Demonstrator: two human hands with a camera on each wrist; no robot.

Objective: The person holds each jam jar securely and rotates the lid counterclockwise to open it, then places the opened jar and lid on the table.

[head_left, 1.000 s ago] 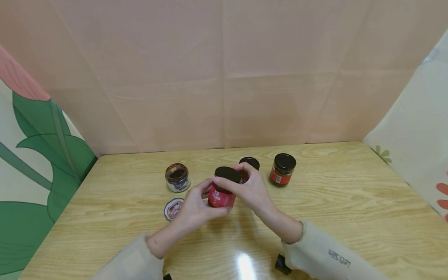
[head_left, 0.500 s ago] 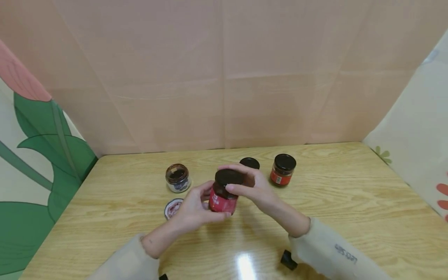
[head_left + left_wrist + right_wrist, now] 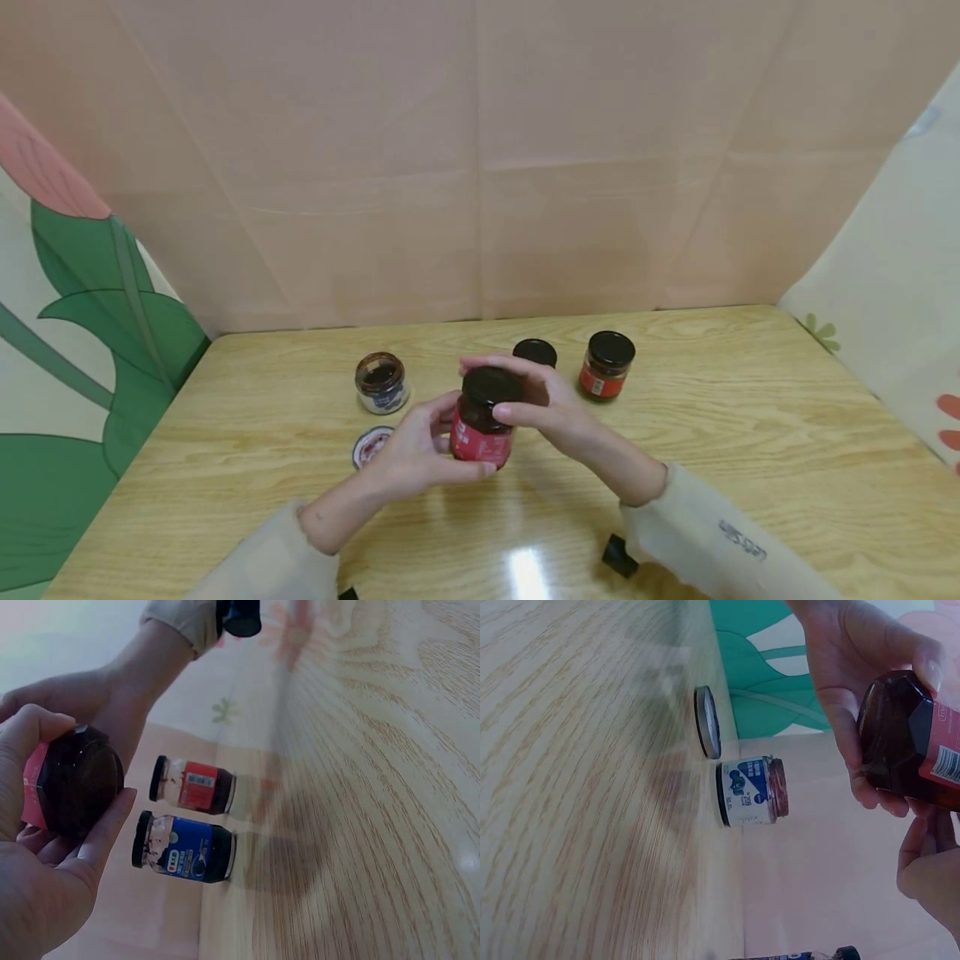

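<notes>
My left hand (image 3: 408,454) grips a glass jar of dark contents with a pinkish-red label (image 3: 480,442), held above the table. On top of that jar sits a black lid (image 3: 492,386). The right hand (image 3: 555,410) holds the lid, fingers behind it and thumb at its near right edge. From the left wrist view, the jar's dark faceted base (image 3: 86,780) faces the camera, with the left fingers around it. The right wrist view shows a barcode on the label (image 3: 946,761).
Left stands an uncovered jar with a blue-and-white label (image 3: 382,398); its upturned, smeared lid (image 3: 371,448) lies nearer. Behind the right hand is a black-lidded, blue-labelled jar (image 3: 191,851). Right of that stands a red-labelled jar (image 3: 602,382). A fabric backdrop (image 3: 480,208) rises behind the table.
The right hand has shifted right on the lid, its thumb moving from across the front to the near right edge. The held jar has come slightly lower and rightward, still in the left hand.
</notes>
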